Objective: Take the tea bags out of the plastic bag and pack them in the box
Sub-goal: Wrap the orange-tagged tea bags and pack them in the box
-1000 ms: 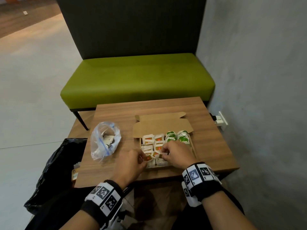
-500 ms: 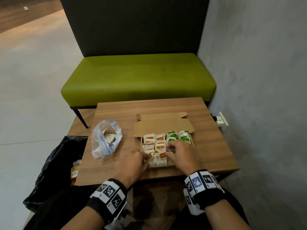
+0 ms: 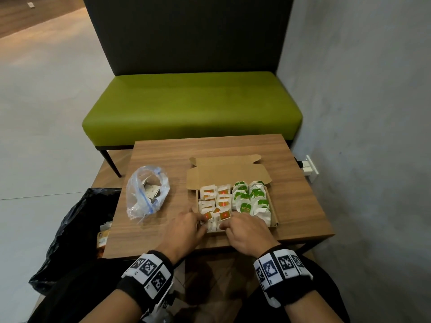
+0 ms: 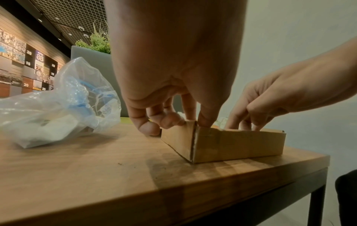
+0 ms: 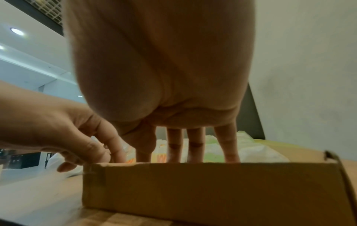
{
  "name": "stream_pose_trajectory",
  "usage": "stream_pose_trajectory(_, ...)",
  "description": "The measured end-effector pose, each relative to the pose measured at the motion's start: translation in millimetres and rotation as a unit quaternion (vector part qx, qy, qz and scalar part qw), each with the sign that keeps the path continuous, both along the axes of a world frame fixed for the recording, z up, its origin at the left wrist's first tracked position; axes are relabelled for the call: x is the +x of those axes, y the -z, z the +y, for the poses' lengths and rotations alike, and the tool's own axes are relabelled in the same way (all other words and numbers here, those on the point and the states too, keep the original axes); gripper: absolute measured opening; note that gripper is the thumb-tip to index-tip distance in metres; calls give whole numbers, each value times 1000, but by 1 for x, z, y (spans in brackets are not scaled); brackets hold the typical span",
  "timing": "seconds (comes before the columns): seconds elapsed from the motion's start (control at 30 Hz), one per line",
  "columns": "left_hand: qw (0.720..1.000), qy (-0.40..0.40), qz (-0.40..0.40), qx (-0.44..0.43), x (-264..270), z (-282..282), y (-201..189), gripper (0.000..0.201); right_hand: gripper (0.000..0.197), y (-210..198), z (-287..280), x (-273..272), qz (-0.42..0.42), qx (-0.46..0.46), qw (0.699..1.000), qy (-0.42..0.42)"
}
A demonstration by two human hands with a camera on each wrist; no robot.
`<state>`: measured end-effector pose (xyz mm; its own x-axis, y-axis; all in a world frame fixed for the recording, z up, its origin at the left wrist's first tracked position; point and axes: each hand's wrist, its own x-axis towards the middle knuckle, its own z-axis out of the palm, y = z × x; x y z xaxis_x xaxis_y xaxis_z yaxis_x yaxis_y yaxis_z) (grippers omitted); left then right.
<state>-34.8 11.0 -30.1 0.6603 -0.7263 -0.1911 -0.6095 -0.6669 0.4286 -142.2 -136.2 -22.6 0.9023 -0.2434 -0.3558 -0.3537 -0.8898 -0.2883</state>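
Right at the near edge of the cardboard box (image 3: pixel 274 215), both hands are down among the tea bags. The left hand (image 3: pixel 184 231) sits at the box's near left corner, its fingers (image 4: pixel 172 119) curled, some dipping inside the box and the rest outside its left wall; whether they pinch a bag I cannot tell. The right hand (image 3: pixel 249 231) reaches over the near wall, fingers (image 5: pixel 195 146) straight and slightly spread, their tips hidden behind the wall among the orange-tagged tea bags (image 3: pixel 217 201). Those fill the box's left half; the green-tagged tea bags (image 3: pixel 251 199) stand packed in the right half. The lid flap (image 3: pixel 227 173) lies open toward the far side. Left of the box, well apart from it, the clear plastic bag (image 3: pixel 147 192) slumps on the wooden counter (image 3: pixel 303 206) with a few pale packets showing inside. Off the counter's left edge hangs a black bin bag (image 3: pixel 74 229), and a green bench (image 3: pixel 191 106) stands beyond.
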Motion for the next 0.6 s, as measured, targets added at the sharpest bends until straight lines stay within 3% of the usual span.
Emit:
stream_pose_trajectory(0.17,1000,7,3,-1,2,2,3,29,31,1,-4,-12,-55,14,996,71)
stream_pose_trajectory(0.43,1000,6,22,-4,1,6,1,26,24,3,6,-11,-47,42,995,79)
stream_pose_trajectory(0.6,995,-51,-62,-65,13,13,-20,18,24,-5,2,-13,-70,34,991,110)
